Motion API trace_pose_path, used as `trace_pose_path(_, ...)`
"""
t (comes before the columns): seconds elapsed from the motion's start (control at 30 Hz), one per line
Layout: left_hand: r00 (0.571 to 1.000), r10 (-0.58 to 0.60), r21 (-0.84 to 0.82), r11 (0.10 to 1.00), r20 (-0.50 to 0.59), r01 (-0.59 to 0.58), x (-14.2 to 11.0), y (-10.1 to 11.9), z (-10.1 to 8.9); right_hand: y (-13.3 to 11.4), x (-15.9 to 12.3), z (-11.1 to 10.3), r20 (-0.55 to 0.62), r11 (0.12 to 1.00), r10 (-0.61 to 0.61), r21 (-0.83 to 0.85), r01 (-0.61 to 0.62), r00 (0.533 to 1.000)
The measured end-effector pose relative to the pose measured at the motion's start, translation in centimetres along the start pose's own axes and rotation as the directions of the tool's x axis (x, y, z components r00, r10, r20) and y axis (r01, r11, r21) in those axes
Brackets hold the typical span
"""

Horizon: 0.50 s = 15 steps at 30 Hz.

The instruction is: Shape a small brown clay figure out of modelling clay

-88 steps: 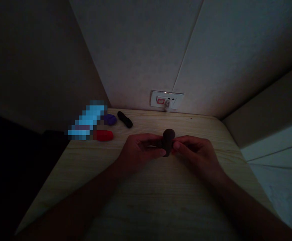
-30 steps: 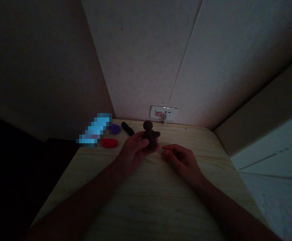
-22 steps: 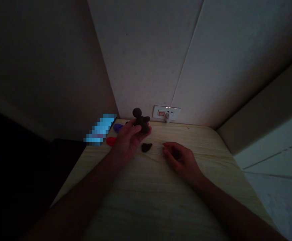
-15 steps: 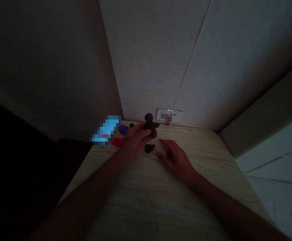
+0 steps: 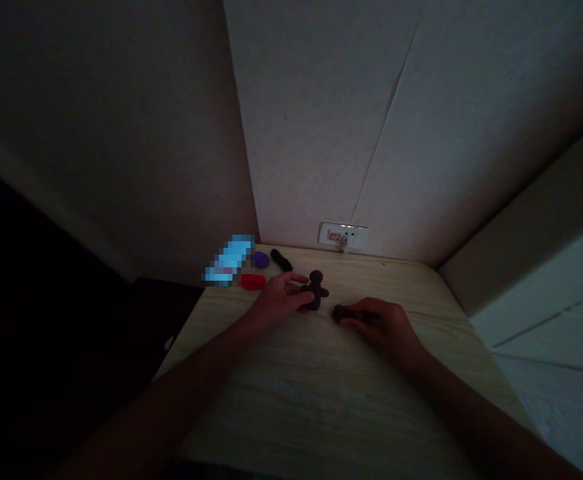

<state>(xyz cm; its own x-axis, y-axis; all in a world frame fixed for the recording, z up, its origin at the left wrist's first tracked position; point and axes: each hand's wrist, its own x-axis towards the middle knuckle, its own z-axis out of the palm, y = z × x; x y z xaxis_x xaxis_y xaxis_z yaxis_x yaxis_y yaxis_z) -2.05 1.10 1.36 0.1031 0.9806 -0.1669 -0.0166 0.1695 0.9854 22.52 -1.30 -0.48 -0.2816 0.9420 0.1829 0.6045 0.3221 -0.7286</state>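
Observation:
A small brown clay figure [image 5: 315, 293] with a round head, a body and stubby arms is gripped at its side by my left hand [image 5: 285, 293]. Fingers and thumb close round its left part, near the tabletop. To the right, my right hand [image 5: 379, 323] pinches a dark brown lump of clay [image 5: 340, 313] between thumb and fingers, low over the wood. Beyond my left hand lie a red clay piece [image 5: 253, 282], a purple clay lump [image 5: 260, 259] and a black clay roll [image 5: 281, 260].
The wooden tabletop [image 5: 281, 387] meets a pale wall at the back. A socket plate [image 5: 326, 233] with something plugged in sits low on that wall. A blurred-out bright screen [image 5: 230, 260] is at the table's back left. White furniture [image 5: 536, 287] stands to the right.
My right hand has closed on the brown lump that lay on the table and shifted it right. My left hand has lowered the figure. The view has shifted slightly.

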Motion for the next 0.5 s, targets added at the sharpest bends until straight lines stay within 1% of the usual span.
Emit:
trace_pose_path(0.1,1.0,-0.015,0.135,0.991,-0.012,0.017,-0.4,-0.1,0.5,0.6,-2.2,-1.9,-0.08,0.994,0.106,0.02,-0.105,0.991)
trace_pose_path(0.2,1.0,-0.008,0.253,0.967,-0.02,0.013,-0.1,-0.3,0.7,0.6,-3.2,-3.1,-0.11,0.988,0.152,0.052,-0.147,0.982)
trace_pose_path(0.33,0.999,0.023,0.359,0.933,-0.044,-0.006,0.2,-0.7,0.7,-0.3,-2.9,-3.5,-0.068,0.987,0.124,0.112,-0.115,0.99)
trace_pose_path(0.5,0.991,0.096,0.442,0.896,-0.094,-0.045,0.0,-0.5,0.6,-2.0,-2.5,-3.0,0.005,0.981,0.045,0.188,-0.045,0.999)
